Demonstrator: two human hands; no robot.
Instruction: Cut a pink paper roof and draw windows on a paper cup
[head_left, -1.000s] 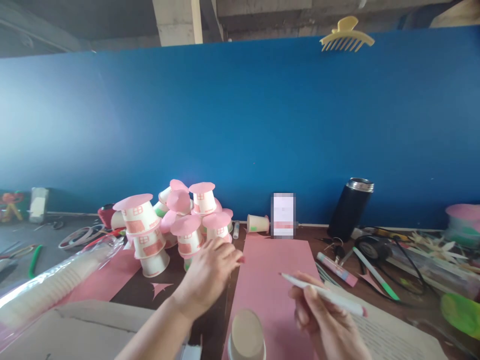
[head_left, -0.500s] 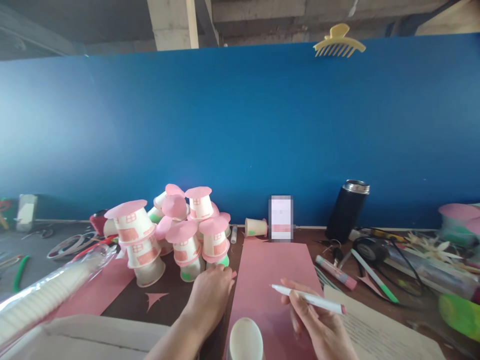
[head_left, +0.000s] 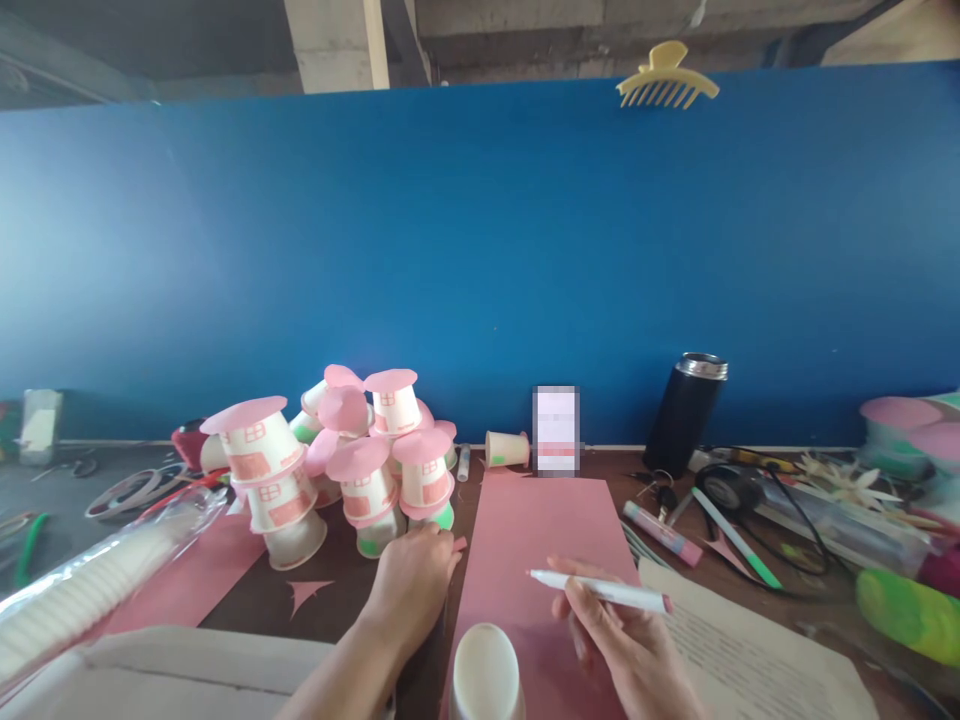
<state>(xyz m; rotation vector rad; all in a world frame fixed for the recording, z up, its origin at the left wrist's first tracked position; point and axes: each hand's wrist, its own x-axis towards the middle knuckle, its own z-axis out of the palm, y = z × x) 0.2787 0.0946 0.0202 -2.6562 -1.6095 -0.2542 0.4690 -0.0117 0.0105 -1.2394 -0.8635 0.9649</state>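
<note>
My right hand (head_left: 626,635) grips a white marker (head_left: 600,590) with a pink end, its bare tip pointing left over a pink paper sheet (head_left: 547,520). My left hand (head_left: 412,575) is closed, resting on the dark table in front of the stacked cups. A small pink bit shows beside its fingers; I cannot make out what it is. An upside-down white paper cup (head_left: 486,672) stands on the sheet's near end. Stacked paper cups with pink round roofs and drawn windows and doors (head_left: 367,490) stand beyond my left hand, and a taller stack (head_left: 277,490) stands further left.
A sleeve of white cups (head_left: 97,570) lies at the left. Behind the sheet are a phone (head_left: 556,430) and a tipped cup (head_left: 506,450). To the right are a black flask (head_left: 686,415), a glue stick (head_left: 664,533), a green-ended marker (head_left: 739,540) and a printed page (head_left: 750,650).
The whole view has shifted slightly to the left. Both hands keep about the same pose, with the marker still held over the pink sheet.
</note>
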